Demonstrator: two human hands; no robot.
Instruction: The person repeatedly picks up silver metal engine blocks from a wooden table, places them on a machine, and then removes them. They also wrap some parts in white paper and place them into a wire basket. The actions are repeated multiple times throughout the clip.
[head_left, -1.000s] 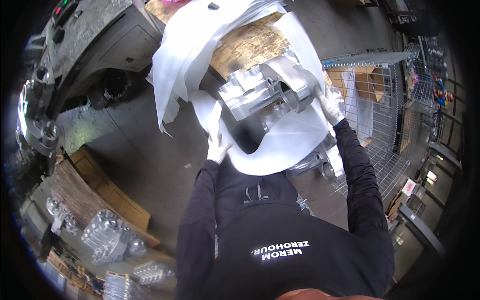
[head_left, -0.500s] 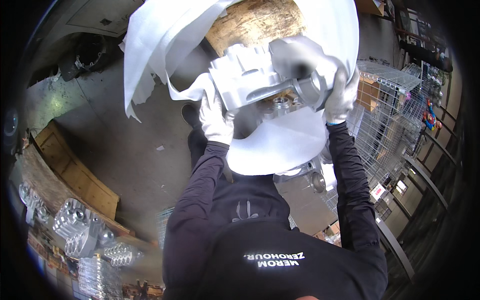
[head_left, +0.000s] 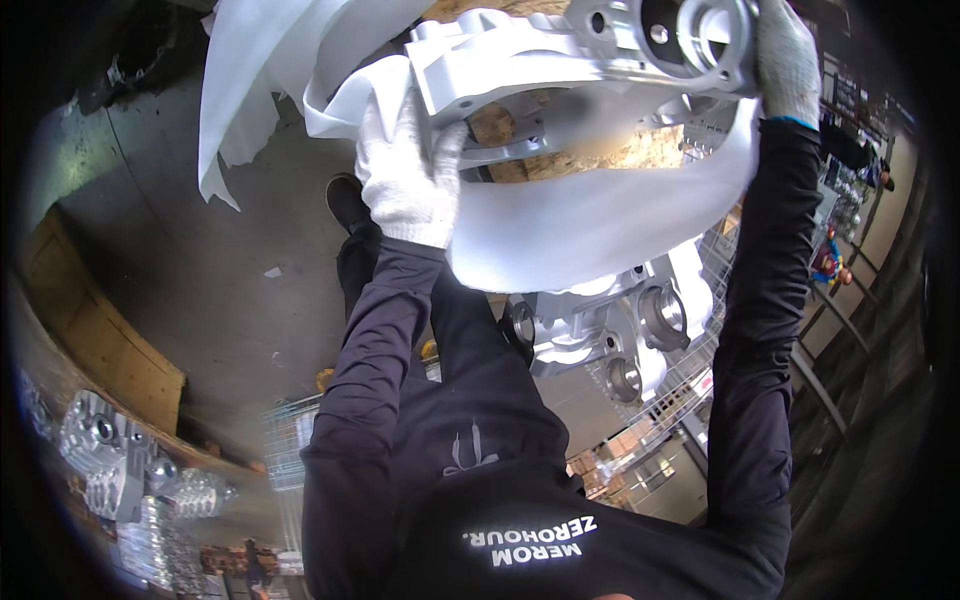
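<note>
A large silvery metal casting (head_left: pixel 520 62) with round bores hangs in front of me at the top of the view, between both hands. My left hand (head_left: pixel 408 185), in a white knit glove, grips its left end, with a fold of white foam sheet (head_left: pixel 590 225) pinched against the metal. My right hand (head_left: pixel 790 65), also gloved, clasps the far right end beside the big ring; its fingertips are hidden behind the part. The sheet loops beneath the casting and drapes off to its upper left.
More silvery castings (head_left: pixel 610 335) sit in a wire basket (head_left: pixel 705 385) below the sheet. At the left, a wooden crate (head_left: pixel 95 320) stands near several metal parts (head_left: pixel 110 445). A wooden board (head_left: pixel 640 150) lies under the held part. My shoe (head_left: pixel 347 203) is on the grey floor.
The casting has come closer and tilted, showing its bored side more fully. My right hand has moved right and up, my left slightly left. More castings below the sheet are uncovered.
</note>
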